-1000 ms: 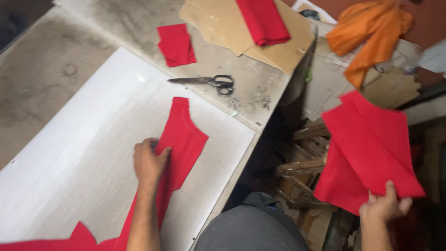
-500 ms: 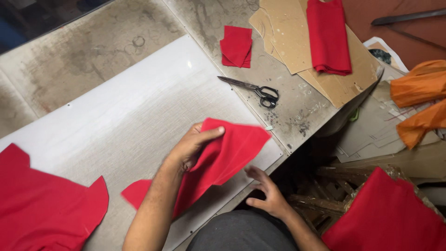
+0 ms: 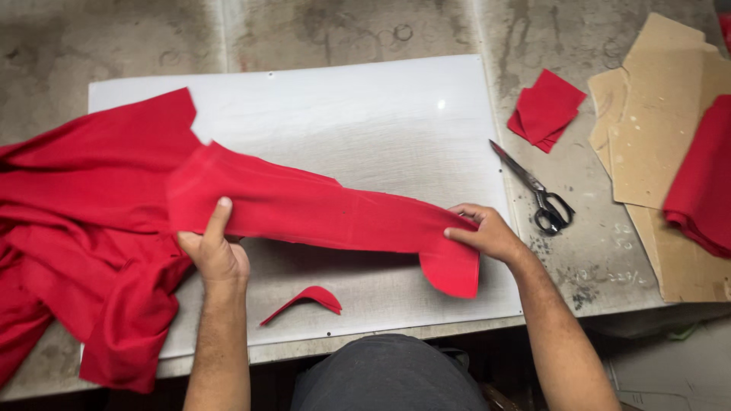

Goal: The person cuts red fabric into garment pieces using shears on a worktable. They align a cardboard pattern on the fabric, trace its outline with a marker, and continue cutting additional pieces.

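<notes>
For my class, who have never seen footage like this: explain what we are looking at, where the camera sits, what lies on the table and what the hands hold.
There is no machine here: a person works with two bare hands. The one camera is worn on the head and looks down, so the arms come in from the bottom edge. The left hand and right hand each grip one end of a long red strip, stretched above a white board on a worn grey table. A heap of red cloth lies at the left, a small curved red scrap near the front edge. To the right lie black-handled scissors, folded red squares and brown card patterns with more folded red cloth on them.
</notes>
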